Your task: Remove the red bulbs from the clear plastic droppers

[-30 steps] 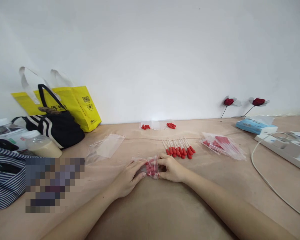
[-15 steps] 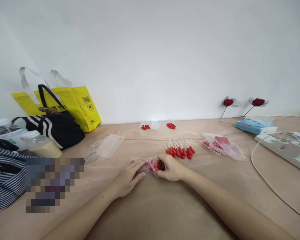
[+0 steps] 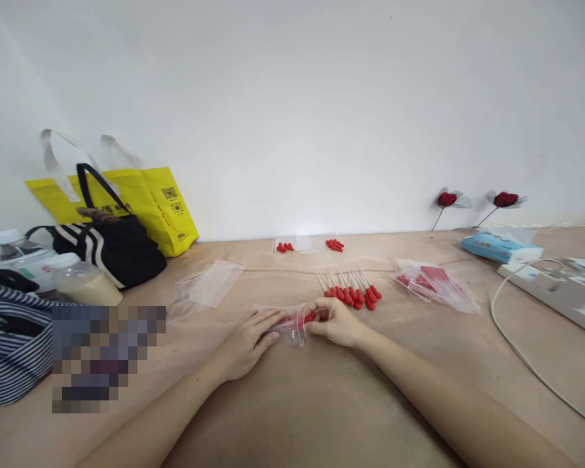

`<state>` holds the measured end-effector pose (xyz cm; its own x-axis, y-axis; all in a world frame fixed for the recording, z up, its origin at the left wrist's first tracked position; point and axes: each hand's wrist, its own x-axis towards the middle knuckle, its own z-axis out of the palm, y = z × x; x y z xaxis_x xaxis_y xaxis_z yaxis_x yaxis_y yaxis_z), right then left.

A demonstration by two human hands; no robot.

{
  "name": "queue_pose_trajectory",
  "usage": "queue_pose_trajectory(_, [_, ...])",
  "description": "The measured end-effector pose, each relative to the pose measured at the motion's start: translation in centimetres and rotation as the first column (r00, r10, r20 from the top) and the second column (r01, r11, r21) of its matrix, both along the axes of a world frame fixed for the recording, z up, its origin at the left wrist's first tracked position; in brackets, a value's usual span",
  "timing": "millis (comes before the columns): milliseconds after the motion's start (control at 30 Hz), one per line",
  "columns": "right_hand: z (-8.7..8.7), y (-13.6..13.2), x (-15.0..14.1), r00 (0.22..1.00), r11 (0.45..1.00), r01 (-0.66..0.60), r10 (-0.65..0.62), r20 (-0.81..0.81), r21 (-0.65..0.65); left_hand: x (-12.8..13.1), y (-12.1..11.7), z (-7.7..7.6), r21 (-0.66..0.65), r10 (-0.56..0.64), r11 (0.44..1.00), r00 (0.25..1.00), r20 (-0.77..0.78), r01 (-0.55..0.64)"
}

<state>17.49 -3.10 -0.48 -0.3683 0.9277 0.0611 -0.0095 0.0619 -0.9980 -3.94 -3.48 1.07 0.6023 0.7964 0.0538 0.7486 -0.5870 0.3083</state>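
Observation:
A small clear zip bag (image 3: 292, 328) with red-bulbed droppers inside lies on the tan table between my hands. My left hand (image 3: 246, 338) rests flat on the bag's left part, fingers stretched over it. My right hand (image 3: 335, 321) pinches a red dropper bulb (image 3: 309, 316) at the bag's mouth. Just beyond my right hand, a row of several loose droppers (image 3: 351, 291) with red bulbs lies on the table.
An empty clear bag (image 3: 205, 286) lies to the left, a filled bag of droppers (image 3: 433, 281) to the right. Red caps (image 3: 333, 244) sit by the wall. Bags and bottles (image 3: 85, 281) crowd the left edge. A power strip (image 3: 556, 290) and cable (image 3: 517, 344) lie right.
My right hand has shifted from pressing the bag's right end to pinching a red bulb at its mouth, and the bag's end has lifted slightly. My left hand has stayed on the bag.

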Motion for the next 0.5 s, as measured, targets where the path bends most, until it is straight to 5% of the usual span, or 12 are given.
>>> queue_pose_trajectory(133, [2.7,0.6,2.5,0.977,0.982,0.168,-0.154,0.151,-0.088,-0.9,0.7,-0.1,0.012,0.022,1.0,1.0,-0.014,-0.022])
queue_pose_trajectory(300, [5.6,1.5,6.6,0.929,0.95,0.311,-0.296,0.223,-0.035,-1.8,1.3,-0.3,0.048,0.035,0.998,0.999,0.014,-0.036])
queue_pose_trajectory(500, [3.5,2.1,4.8,0.774,0.793,0.511,-0.592,0.223,0.33,-1.7,1.4,-0.5,0.08,0.055,0.995,0.998,0.036,-0.057])
